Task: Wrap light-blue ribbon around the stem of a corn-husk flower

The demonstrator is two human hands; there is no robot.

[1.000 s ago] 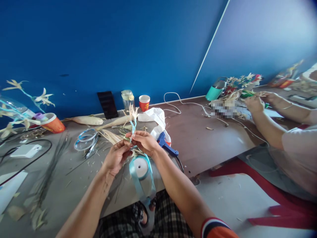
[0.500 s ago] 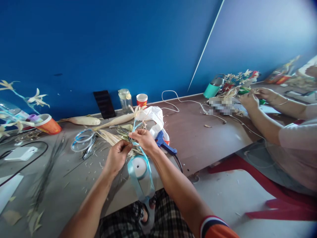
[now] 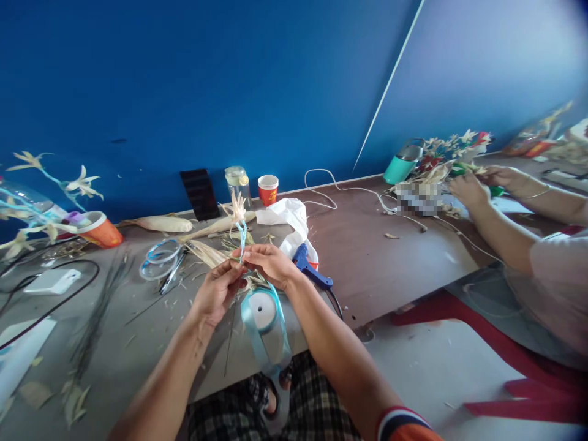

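Observation:
Between my two hands stands a pale husk flower [image 3: 237, 209], nearly upright on a stem [image 3: 242, 236] wrapped in light blue ribbon. My left hand [image 3: 217, 293] pinches the stem low down, its fingertips closed. Right beside it, the fingers of my right hand [image 3: 270, 264] are closed on the same stem; the exact grip is partly hidden. A thin dark wire [image 3: 230, 334] runs down below my left hand. Just under the hands lies a roll of light blue ribbon [image 3: 260, 311], with a loose loop hanging over the table edge toward my lap.
A blue glue gun [image 3: 309, 267] lies right of my hands by a white plastic bag [image 3: 289, 220]. Clear tape rolls [image 3: 158, 262] and dark wires [image 3: 98, 312] lie left. Orange cup [image 3: 103, 231] holds flowers. A co-worker's hands [image 3: 473, 187] work at right.
The flower has come up straighter and a little left, and its face has turned. My hands have drawn close together on the stem. A wire now shows below my left hand.

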